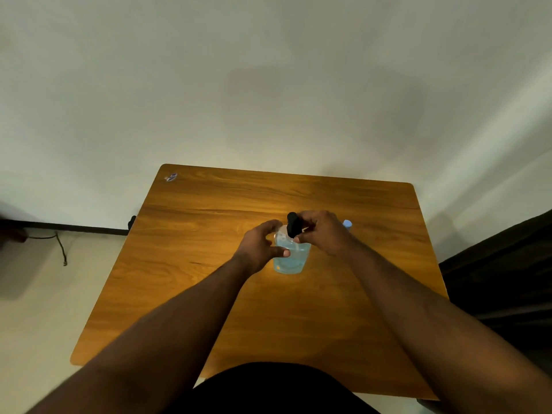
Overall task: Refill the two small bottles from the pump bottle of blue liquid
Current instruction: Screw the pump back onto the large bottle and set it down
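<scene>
A clear pump bottle of blue liquid (289, 261) stands upright near the middle of the wooden table (209, 279). Its black pump head (293, 225) is pinched between the fingers of my right hand (324, 233). My left hand (263, 245) wraps the bottle's upper left side, thumb across its front. Behind my right hand, only the pale blue top of one small bottle (347, 224) shows. A second small bottle is not visible.
A small sticker (171, 176) lies at the table's far left corner. A plain wall rises just behind the table. A black cable (61, 248) hangs at the left, and a dark surface (504, 279) borders the table's right side.
</scene>
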Motion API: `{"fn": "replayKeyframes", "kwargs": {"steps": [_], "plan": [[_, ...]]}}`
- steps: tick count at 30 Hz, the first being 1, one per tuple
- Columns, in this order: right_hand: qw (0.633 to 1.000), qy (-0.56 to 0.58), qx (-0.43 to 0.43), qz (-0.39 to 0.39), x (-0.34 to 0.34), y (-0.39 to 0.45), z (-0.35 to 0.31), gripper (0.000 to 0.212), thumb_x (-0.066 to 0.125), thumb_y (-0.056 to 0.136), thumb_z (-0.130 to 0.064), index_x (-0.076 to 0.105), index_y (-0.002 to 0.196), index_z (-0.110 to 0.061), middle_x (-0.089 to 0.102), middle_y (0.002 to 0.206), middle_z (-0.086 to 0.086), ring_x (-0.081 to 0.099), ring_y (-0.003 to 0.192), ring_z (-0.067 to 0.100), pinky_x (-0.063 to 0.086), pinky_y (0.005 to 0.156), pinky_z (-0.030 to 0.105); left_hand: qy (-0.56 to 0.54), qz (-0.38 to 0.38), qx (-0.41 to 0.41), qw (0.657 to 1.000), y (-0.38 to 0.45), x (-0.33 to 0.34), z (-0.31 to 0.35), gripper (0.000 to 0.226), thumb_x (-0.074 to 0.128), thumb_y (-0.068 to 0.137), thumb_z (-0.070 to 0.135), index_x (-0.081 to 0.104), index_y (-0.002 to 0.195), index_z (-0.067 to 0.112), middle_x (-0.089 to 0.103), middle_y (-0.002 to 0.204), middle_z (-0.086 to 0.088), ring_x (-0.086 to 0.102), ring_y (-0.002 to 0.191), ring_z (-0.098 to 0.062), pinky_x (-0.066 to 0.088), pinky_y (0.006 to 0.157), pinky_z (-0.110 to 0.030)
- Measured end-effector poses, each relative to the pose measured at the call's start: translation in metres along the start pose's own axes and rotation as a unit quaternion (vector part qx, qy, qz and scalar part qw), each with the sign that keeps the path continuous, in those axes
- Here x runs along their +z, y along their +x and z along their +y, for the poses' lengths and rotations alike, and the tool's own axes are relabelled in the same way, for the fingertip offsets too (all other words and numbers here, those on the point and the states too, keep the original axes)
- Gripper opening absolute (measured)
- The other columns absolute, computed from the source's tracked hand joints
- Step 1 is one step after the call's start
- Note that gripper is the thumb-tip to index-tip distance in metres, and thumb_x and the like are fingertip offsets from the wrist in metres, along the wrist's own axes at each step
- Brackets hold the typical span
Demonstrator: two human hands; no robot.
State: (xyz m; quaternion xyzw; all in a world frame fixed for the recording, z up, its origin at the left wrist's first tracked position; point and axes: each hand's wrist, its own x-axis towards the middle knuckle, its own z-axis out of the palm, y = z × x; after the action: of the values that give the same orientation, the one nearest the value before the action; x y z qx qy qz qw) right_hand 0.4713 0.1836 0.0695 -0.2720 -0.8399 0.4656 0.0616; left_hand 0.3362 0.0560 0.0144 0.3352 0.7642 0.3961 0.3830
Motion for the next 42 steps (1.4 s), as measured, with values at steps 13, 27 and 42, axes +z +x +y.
{"fn": "replayKeyframes", "kwargs": {"steps": [13,27,42], "plan": [[0.987,-0.125,-0.066,0.08,0.021,0.006,0.017,0.039,0.081,0.07,-0.024,0.051,0.092,-0.013,0.062,0.089,0.003,0.06,0.08,0.017,0.055,0.068,0.039,0.03,0.0,0.018,0.999,0.003,-0.001,0.001,0.072,0.088,0.061,0.015,0.056,0.125,0.02,0.062,0.125,0.001,0.055,0.118,-0.015,0.052,0.095,-0.041],[0.987,0.037,-0.017,0.153,0.036,-0.006,0.033,0.041,0.081,0.071,-0.021,0.065,0.108,-0.017,0.064,0.102,-0.003,0.061,0.087,0.01,0.052,0.073,0.025,0.033,0.015,0.021,0.999,0.005,0.001,-0.001,0.077,0.089,0.062,0.018,0.054,0.13,0.019,0.059,0.132,-0.002,0.05,0.127,-0.017,0.048,0.099,-0.037],[0.981,0.049,-0.002,0.186,0.04,-0.014,0.036,0.038,0.081,0.071,-0.023,0.064,0.103,-0.012,0.066,0.099,0.0,0.059,0.087,0.006,0.051,0.074,0.023,0.027,0.02,0.027,0.999,0.003,0.001,-0.004,0.071,0.089,0.063,0.02,0.056,0.126,0.02,0.061,0.126,-0.001,0.053,0.122,-0.016,0.052,0.096,-0.043]]}}
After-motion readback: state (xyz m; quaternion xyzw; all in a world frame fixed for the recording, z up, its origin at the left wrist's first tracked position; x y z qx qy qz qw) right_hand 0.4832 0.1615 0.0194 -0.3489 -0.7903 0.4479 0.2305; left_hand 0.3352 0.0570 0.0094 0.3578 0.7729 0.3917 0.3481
